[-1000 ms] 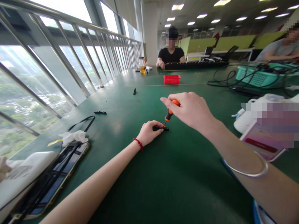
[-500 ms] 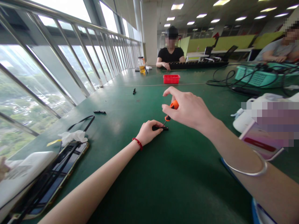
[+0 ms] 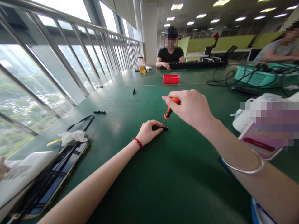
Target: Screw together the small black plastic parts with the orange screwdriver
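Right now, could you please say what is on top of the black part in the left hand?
The screwdriver, held in the right hand, points down onto the black part, its tip unclear. What lies under the left hand is covered.

— What sort of place is this?
— An office: at one o'clock, lime-green partitions (image 3: 233, 43) stand behind white desks (image 3: 196, 56) and dark chairs (image 3: 230, 52), under rows of ceiling lights (image 3: 177, 7).
— Yet the near part looks like a workbench.
— It does. A long green table (image 3: 121, 102) runs from six o'clock to twelve, a teal basket (image 3: 247, 77) heaped with cables (image 3: 263, 67) sits at two, and a person (image 3: 171, 56) is seated at the far end.
— Upstairs?
— Yes: at ten o'clock, past metal railings (image 3: 70, 21), windows (image 3: 14, 59) look down on treetops (image 3: 18, 107).
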### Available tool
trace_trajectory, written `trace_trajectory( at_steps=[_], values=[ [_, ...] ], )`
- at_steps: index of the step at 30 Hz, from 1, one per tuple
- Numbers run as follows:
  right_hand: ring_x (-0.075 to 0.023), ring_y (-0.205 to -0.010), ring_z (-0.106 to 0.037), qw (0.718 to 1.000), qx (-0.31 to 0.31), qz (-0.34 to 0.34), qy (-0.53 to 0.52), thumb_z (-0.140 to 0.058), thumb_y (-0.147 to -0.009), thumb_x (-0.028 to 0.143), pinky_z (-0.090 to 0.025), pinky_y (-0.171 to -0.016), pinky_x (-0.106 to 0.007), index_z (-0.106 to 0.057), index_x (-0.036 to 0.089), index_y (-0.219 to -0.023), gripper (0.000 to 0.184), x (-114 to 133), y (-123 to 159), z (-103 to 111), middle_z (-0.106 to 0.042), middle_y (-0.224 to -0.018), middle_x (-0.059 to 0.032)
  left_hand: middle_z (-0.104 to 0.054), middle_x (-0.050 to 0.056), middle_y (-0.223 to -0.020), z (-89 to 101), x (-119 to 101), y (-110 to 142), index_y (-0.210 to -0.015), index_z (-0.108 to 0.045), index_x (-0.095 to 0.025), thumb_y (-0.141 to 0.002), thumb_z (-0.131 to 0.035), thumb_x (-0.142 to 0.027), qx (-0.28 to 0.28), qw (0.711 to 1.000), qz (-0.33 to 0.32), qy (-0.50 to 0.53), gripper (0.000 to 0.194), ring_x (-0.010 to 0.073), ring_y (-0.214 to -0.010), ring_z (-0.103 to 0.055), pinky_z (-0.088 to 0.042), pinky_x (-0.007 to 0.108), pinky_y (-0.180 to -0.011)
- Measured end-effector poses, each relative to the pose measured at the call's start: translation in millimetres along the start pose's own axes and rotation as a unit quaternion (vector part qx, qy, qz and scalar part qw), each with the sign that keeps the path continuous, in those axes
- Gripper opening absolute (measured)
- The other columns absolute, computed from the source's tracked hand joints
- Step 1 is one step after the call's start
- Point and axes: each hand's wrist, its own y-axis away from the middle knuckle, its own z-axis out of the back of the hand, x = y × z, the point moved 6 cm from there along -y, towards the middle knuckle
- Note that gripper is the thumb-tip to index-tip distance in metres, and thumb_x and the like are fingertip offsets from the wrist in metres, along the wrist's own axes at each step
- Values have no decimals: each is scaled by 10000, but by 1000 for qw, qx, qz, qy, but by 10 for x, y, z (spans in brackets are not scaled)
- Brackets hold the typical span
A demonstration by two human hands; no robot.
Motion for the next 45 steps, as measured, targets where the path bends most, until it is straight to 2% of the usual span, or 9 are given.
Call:
trace_trajectory(
  at_steps=[4,10,13,16,21,32,37,41,45],
  values=[
    [-161,-561,-497,1000,5,13,-12,-468,-810,363,-271,-540,-271,-600,241,-1040,292,24,6,3,-602,-650,-3,-705,45,-923,4,-5,1,-865,-695,-166,-752,-626,-199,-5,1000,-4,-1,136,183,-889,-642,-517,307,-852],
    [-167,-566,-505,999,31,1,-6,-404,-851,484,-268,-532,-275,-653,227,-734,377,-13,4,-11,-593,-591,-32,-703,45,-932,4,6,5,-877,-697,-169,-753,-627,-205,-3,1000,1,-4,147,185,-892,-640,-516,306,-846],
    [-155,-560,-505,999,32,8,-17,-497,-791,361,-275,-526,-261,-635,261,-962,241,-3,4,-10,-630,-660,-1,-702,45,-927,5,5,4,-872,-695,-169,-755,-626,-207,-1,1000,0,-3,141,185,-888,-639,-512,308,-847],
    [-154,-536,-498,999,42,-5,-26,-539,-757,412,-273,-508,-253,-566,266,-1081,357,-2,11,-16,-631,-666,15,-705,43,-925,14,-11,8,-856,-692,-169,-759,-623,-210,-5,1000,-4,-8,126,183,-886,-637,-505,310,-852],
    [-173,-603,-547,996,71,-28,-38,-322,-880,534,-287,-523,-258,-611,239,-762,429,-15,51,1,-636,-658,-25,-711,32,-939,7,-80,54,-864,-703,-184,-768,-621,-234,6,999,-10,-35,135,182,-906,-626,-486,311,-865],
    [-173,-658,-564,993,73,-49,-80,-484,-774,392,-321,-536,-249,-584,267,-979,260,56,400,172,-669,-768,-1,-713,49,-926,-107,-240,353,-854,-698,-158,-761,-622,-226,8,999,-28,-14,138,176,-870,-642,-506,294,-831],
    [-152,-651,-543,992,51,-47,-106,-498,-775,403,-311,-549,-246,-593,246,-857,200,100,494,217,-653,-765,3,-719,43,-924,-211,-333,529,-829,-694,-156,-756,-629,-223,22,999,-37,7,119,174,-857,-649,-512,280,-816],
    [-152,-607,-503,994,32,-45,-97,-366,-848,535,-288,-541,-263,-567,209,-624,443,32,500,247,-591,-626,-15,-721,43,-936,-279,-389,626,-832,-683,-156,-756,-632,-226,26,999,-35,13,115,171,-852,-653,-515,280,-815],
    [-146,-637,-523,991,33,-41,-124,-474,-775,397,-311,-569,-253,-613,217,-686,244,-38,523,291,-617,-671,-4,-719,44,-923,-286,-405,648,-842,-686,-158,-757,-632,-236,21,999,-40,-1,127,171,-854,-652,-516,281,-814]
  ],
)
